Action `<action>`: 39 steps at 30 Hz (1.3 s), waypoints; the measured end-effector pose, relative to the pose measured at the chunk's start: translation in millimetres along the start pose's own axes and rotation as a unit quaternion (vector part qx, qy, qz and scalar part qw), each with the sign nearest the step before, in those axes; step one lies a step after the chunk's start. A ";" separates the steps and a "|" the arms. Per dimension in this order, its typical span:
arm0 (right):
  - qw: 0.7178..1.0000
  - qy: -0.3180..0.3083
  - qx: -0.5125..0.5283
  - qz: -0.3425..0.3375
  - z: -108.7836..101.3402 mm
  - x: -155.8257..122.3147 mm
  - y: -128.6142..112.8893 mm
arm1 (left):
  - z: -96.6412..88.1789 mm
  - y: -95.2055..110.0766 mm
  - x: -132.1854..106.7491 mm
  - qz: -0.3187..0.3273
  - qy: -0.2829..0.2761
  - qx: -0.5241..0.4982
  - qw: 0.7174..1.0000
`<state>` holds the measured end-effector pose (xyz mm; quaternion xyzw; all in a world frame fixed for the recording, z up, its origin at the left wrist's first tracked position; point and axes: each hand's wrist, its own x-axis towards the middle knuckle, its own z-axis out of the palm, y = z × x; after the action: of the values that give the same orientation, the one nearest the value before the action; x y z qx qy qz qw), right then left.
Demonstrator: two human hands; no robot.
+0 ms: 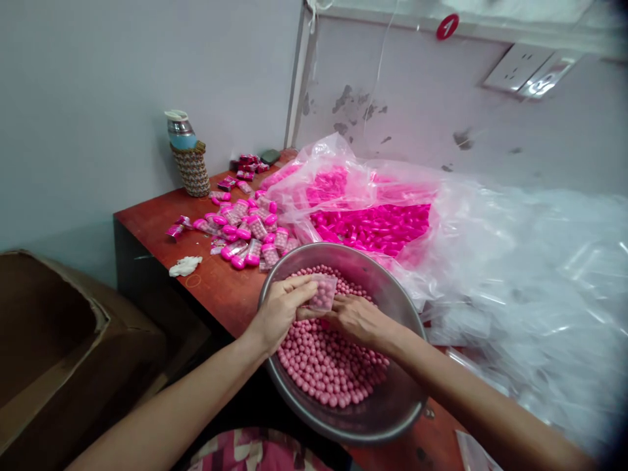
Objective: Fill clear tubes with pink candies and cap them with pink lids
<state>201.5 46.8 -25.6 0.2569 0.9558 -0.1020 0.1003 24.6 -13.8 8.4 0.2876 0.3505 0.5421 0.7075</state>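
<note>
Over bowl [405, 392], my left hand [284, 302] clamped on vial [324, 292]; right hand [357, 318] just beside, grip hidden, can't tell. If vial unsealed, I judge tipping or slack pinch could spill beads [331, 373].

There is one bowl [400, 307], one flask [181, 135] and one red badge [447, 27] (beads [331, 373]: too many).

Dull pink across the beads [328, 369] below the left grip [284, 305]; silver-grey on the bowl [388, 288] under it; vivid magenta on pieces [377, 227] beyond; reddish brown on the tabletop [210, 288] leftward; speckled brown-and-beige on the bottle sleeve [192, 171] farther off.
</note>
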 end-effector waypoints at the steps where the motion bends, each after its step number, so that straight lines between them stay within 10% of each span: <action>1: 1.000 -0.005 -0.003 0.003 0.5 -0.8 0.7 | -0.5 0.6 0.0 -0.006 -0.005 -0.011 1.000; 6: 0.982 0.094 0.149 0.072 -19.6 -12.5 6.8 | -1.5 -1.0 -0.5 -0.001 -0.017 0.015 1.000; 12: 0.834 0.314 0.449 0.062 -52.1 -21.5 -2.0 | -0.9 -9.1 -2.6 0.066 -0.039 0.235 0.969; 18: 0.910 0.284 0.303 0.005 -63.7 -23.2 -23.8 | 2.6 -0.7 -12.0 0.168 -0.022 0.421 0.891; 27: 0.932 0.318 0.169 -0.041 -52.9 -34.3 -34.2 | 1.1 -10.2 -14.0 0.285 -0.020 0.510 0.811; 32: 0.921 0.322 0.217 -0.011 -52.5 -32.9 -34.0 | 2.2 -7.8 -12.2 0.250 -0.027 0.468 0.847; 35: 0.854 0.305 0.421 0.032 -51.0 -33.8 -30.7 | 3.0 -4.2 -8.4 0.150 -0.015 0.337 0.929; 39: 0.665 0.277 0.691 0.061 -39.0 -39.7 -25.1 | -1.1 -3.5 -3.5 0.059 -0.002 0.183 0.981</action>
<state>216.9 16.5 25.2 0.3270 0.5774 -0.6508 -0.3690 25.0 -18.1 5.7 0.4332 0.4250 0.5090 0.6104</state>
